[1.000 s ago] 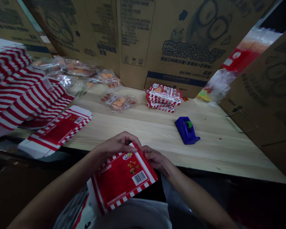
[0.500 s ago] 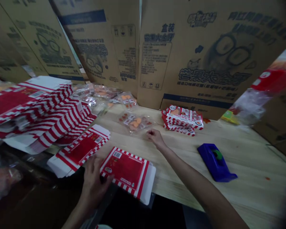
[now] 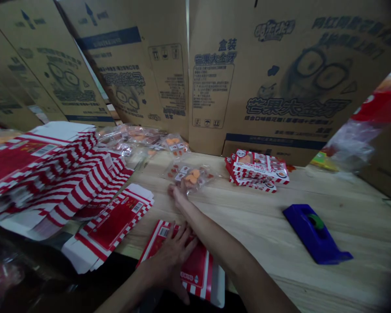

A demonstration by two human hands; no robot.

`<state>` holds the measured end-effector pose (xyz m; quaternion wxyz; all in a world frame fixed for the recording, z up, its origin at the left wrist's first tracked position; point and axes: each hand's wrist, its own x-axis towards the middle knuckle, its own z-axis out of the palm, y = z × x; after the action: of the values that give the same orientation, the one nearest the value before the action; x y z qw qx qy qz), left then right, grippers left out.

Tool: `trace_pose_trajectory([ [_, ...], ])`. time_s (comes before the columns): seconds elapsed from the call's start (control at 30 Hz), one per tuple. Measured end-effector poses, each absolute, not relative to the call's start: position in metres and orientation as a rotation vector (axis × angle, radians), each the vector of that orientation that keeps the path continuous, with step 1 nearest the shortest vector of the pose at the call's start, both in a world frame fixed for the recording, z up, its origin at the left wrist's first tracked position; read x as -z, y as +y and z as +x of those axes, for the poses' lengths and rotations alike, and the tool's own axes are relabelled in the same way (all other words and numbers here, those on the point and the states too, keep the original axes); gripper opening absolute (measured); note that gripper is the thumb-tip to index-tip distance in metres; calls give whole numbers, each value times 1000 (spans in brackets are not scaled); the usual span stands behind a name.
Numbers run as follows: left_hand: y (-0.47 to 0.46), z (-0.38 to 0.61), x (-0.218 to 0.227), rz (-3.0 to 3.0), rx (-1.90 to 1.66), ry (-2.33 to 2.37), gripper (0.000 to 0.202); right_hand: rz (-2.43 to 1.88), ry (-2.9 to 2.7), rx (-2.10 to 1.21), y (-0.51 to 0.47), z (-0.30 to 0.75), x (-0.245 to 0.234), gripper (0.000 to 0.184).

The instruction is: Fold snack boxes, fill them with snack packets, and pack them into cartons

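My left hand [image 3: 172, 256] lies with spread fingers across a flat red box with striped edges [image 3: 200, 263], near the table's front edge. The box's white end flap points to the lower right. My right hand [image 3: 178, 193] reaches over the table past the box. Its fingers are partly bent but apart, at the lower left edge of a clear packet of orange and red sweets [image 3: 192, 177]; whether they touch it is hard to tell. A second flat red box [image 3: 115, 224] lies to the left of my left hand.
Striped boxes [image 3: 81, 182] are piled at the left. More clear packets [image 3: 140, 134] lie behind. Filled boxes [image 3: 259, 169] are stacked right of centre, with a blue tape dispenser [image 3: 316, 234] nearer. Large cardboard cartons [image 3: 211, 126] wall off the back.
My right hand has moved left, from the packet's right side to its lower left edge. My left hand has slid right, from the box's left edge onto its top. The view has shifted slightly.
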<state>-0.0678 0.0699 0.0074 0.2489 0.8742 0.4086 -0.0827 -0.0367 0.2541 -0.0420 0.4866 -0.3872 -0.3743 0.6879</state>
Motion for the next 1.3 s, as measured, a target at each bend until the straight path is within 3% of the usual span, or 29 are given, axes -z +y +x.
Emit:
trace_pose_trajectory([
  [0.2,55,-73,-7,2349,292,1232,138,-1184,-894,-1449,231,42,54,28],
  [0.47,32,-88,-10,2369,232,1472,122,-1454,-1017,-1128,178,234,37,29],
  [0.63,30,-94,-4,2442,89,1565,115,-1541,-1010,-984,157,300,30,23],
  [0.8,39,-77,-13,2437,51,1645,105,-1497,-1181,-1138,151,295,25,43],
  [1.07,40,-63,-2,2474,-147,1714,110,-1402,-1988,-915,111,258,-3,46],
  [1.2,37,-54,-4,2516,-245,1667,111,-1192,-2388,-1055,100,250,-15,49],
  [1.3,35,-50,2,2570,-273,1552,115,-1049,-2604,-974,101,240,-15,49],
])
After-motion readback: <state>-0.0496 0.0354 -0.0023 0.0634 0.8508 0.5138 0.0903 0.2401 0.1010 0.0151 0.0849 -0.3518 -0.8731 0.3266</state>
